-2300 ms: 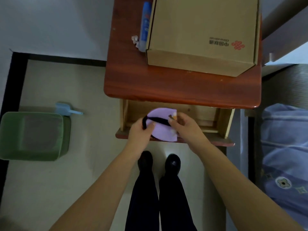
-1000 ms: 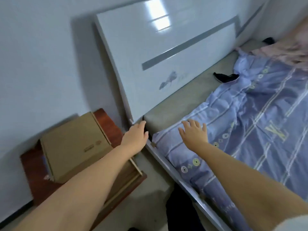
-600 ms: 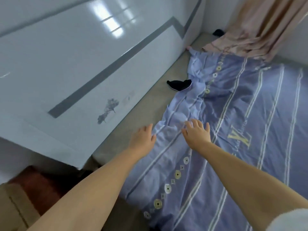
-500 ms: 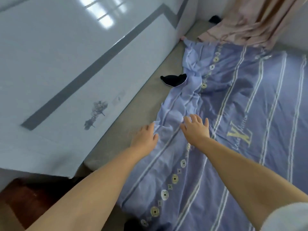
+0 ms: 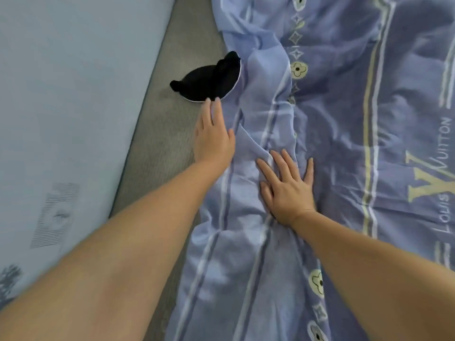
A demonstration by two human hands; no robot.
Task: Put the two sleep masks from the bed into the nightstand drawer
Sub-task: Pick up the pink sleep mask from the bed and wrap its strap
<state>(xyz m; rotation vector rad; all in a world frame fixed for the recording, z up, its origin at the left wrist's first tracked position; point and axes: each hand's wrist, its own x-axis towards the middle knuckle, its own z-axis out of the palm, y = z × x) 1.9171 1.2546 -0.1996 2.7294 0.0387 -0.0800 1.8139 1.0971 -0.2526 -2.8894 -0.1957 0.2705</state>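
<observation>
A black sleep mask [image 5: 208, 81] with a thin white edge lies on the grey mattress strip beside the headboard, at the border of the blue duvet. My left hand [image 5: 213, 136] stretches toward it, fingers straight and together, fingertips touching its near edge; it holds nothing. My right hand [image 5: 286, 183] rests flat on the duvet with fingers spread, below and to the right of the mask. The purple sleep mask, the nightstand and its drawer are out of view.
A glossy pale headboard [image 5: 69, 94] fills the left side. A bare grey mattress strip [image 5: 160, 134] runs between it and the rumpled blue striped duvet [image 5: 357, 119], which covers the right side.
The purple mask went into the drawer earlier. I turned from the nightstand to the bed and leaned in; my left hand has reached the black mask and my right hand has come down on the duvet.
</observation>
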